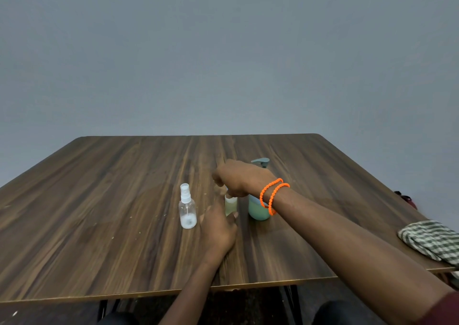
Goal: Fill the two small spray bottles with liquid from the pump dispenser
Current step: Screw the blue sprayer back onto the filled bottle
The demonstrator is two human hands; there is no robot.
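Steadying the greenish spray bottle with the left hand, the person keeps it upright on the worktop; the thumb lies against its lower side at about 4 o'clock, while the other fingers are hidden behind the palm, so how fully they wrap the bottle cannot be told. That hold looks meant to stop so light a bottle from turning or tipping while its top is worked.

The right hand, with orange bracelets on the wrist, comes down over the bottle's neck with its fingers curled and pinched together there. Whether they grasp a cap or sprayer head is hidden under the knuckles; judging by the green tint, this bottle already holds liquid and is probably being closed.

Just beside it at 3 o'clock stands the pump dispenser, its nozzle head showing beyond the right hand, kept near so the spout is an easy reach. At 9 o'clock of the held bottle, apart from it, the clear spray bottle stands capped, seemingly near empty, likely waiting its turn. A checked cloth lies at the worktop's right edge, well apart.
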